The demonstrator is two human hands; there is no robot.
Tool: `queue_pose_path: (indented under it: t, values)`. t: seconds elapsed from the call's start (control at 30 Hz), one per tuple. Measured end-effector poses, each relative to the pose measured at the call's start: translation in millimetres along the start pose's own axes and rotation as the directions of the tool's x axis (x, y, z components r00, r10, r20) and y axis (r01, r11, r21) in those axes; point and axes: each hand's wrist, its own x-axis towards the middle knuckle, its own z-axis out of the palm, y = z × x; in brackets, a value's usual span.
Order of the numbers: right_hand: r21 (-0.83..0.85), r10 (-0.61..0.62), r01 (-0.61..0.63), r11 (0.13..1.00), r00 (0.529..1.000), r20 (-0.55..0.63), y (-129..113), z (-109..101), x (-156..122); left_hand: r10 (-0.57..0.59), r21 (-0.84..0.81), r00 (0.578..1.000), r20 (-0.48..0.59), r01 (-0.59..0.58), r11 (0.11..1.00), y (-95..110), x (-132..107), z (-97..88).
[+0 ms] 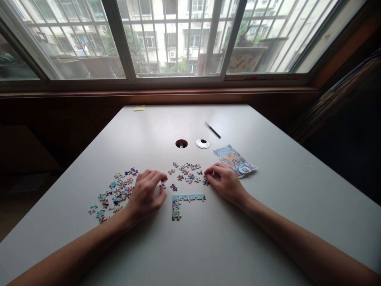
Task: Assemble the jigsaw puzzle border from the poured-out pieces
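My left hand [148, 193] is over the table with its fingers curved and the thumb apart from the index finger. A small puzzle piece [162, 185] shows in the gap by its fingertips. My right hand [224, 180] has thumb and index finger drawn together at a dark puzzle piece [206, 181], on the right side of a loose group of pieces [187, 173]. Between the hands, nearer to me, lies a joined corner of puzzle border [176, 201], shaped like an upside-down L with a light blue top edge. One single piece [173, 187] sits just above it.
A larger heap of puzzle pieces [119, 190] spreads left of and partly behind my left hand. A colourful picture sheet [235, 159] lies beyond my right hand. Farther back are a pen [212, 130], a round metal cover [202, 143], a table hole [181, 143] and a yellow note [139, 108].
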Motion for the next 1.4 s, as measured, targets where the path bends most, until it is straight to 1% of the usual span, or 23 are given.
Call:
queue_pose_path:
  t: [0.13, 0.4, 0.53, 0.63, 0.77, 0.83, 0.9, 0.97, 1.03, 1.07, 1.13, 1.2, 1.33, 1.4]
  values:
    - [-0.004, -0.006, 0.006, 1.000, 1.000, 0.000, -0.5, -0.5, -0.1, -0.026, 0.000, 0.998, 0.049, 0.026, 1.000, 1.5, 0.3, -0.5]
    - [-0.013, -0.018, 0.018, 1.000, 1.000, 0.002, 0.4, 0.1, -0.1, 0.010, -0.046, 0.999, 0.046, -0.008, 0.999, -1.3, -0.7, 1.9]
    - [-0.012, -0.020, 0.020, 1.000, 1.000, -0.001, 1.1, 0.3, -0.2, 0.002, -0.002, 1.000, 0.030, -0.002, 1.000, -1.9, 0.1, 2.4]
    - [-0.010, -0.019, 0.019, 1.000, 1.000, 0.000, 0.6, 0.1, -0.3, -0.013, 0.036, 0.999, 0.039, 0.012, 0.999, -2.1, 0.2, 2.8]
    - [-0.010, -0.020, 0.020, 1.000, 1.000, 0.002, -0.1, -0.2, -0.4, -0.011, 0.050, 0.999, 0.031, 0.009, 0.999, -2.6, 0.1, 3.1]
    - [-0.007, -0.023, 0.023, 1.000, 1.000, 0.001, 0.2, -0.2, -0.4, 0.011, 0.034, 1.000, 0.022, -0.012, 0.999, -2.6, 0.3, 2.5]
    - [-0.005, -0.025, 0.025, 1.000, 1.000, 0.002, 0.8, -0.1, -0.4, 0.056, 0.006, 0.998, 0.029, -0.057, 0.998, -2.0, 0.7, 1.4]
    - [-0.004, -0.025, 0.025, 1.000, 1.000, 0.004, 1.4, 0.1, -0.3, 0.130, -0.021, 0.989, 0.069, -0.129, 0.991, -1.1, 1.0, 0.2]
    - [-0.003, -0.023, 0.023, 1.000, 1.000, 0.006, 1.6, 0.2, -0.3, 0.201, -0.038, 0.971, 0.128, -0.197, 0.980, -0.2, 1.2, -0.5]
    - [-0.003, -0.022, 0.022, 1.000, 1.000, 0.006, 1.6, 0.2, -0.3, 0.219, -0.039, 0.963, 0.155, -0.215, 0.976, 0.2, 1.2, -0.5]
    - [-0.004, -0.021, 0.021, 1.000, 1.000, 0.005, 1.3, 0.1, -0.4, 0.217, -0.027, 0.958, 0.188, -0.216, 0.976, 0.8, 1.4, 0.0]
    - [-0.003, -0.019, 0.019, 1.000, 1.000, 0.005, 1.1, 0.0, -0.5, 0.189, -0.017, 0.966, 0.179, -0.189, 0.982, 0.9, 1.6, 0.8]
    - [-0.004, -0.015, 0.015, 1.000, 1.000, 0.007, 1.0, -0.2, -0.6, 0.133, -0.055, 0.987, 0.095, -0.128, 0.990, 0.1, 1.8, 1.9]
    - [-0.009, -0.013, 0.013, 1.000, 1.000, 0.008, 0.8, -0.3, -0.4, 0.125, -0.060, 0.989, 0.080, -0.120, 0.991, -0.2, 1.8, 1.8]
